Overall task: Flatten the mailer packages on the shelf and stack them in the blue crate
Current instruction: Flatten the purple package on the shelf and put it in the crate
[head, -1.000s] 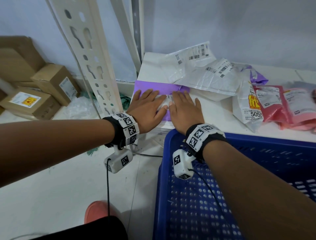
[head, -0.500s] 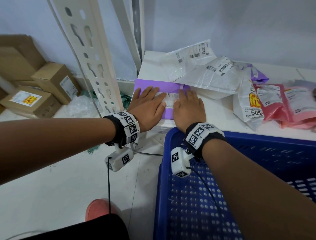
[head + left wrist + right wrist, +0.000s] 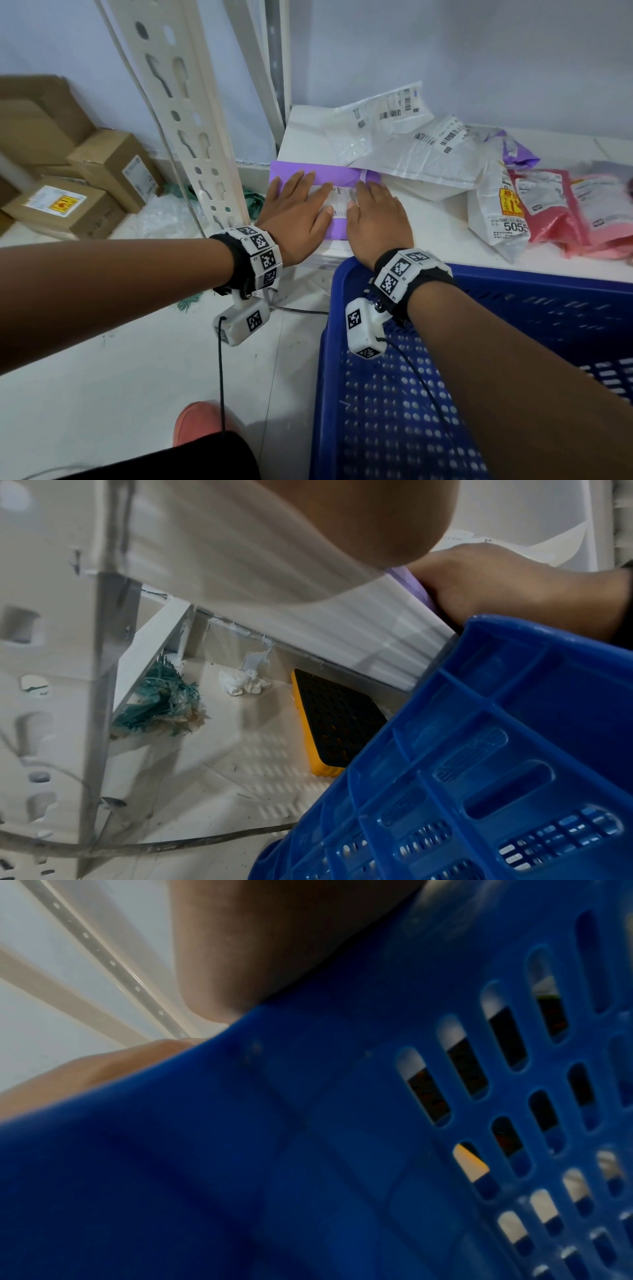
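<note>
Both the left hand (image 3: 297, 214) and right hand (image 3: 376, 219) press flat, fingers straight, gripping nothing, on the purple mailer (image 3: 320, 175) at frame centre on the shelf (image 3: 442, 233). The blue crate (image 3: 534, 308) below looks empty; other mailers (image 3: 428, 150) upper right seem untouched.

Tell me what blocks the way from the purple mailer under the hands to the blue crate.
Nothing visible does. The purple mailer lies flat at the shelf's front edge under the left hand and right hand. The blue crate sits just below that edge, its visible floor bare. The white mailers lie behind, off that path.
</note>
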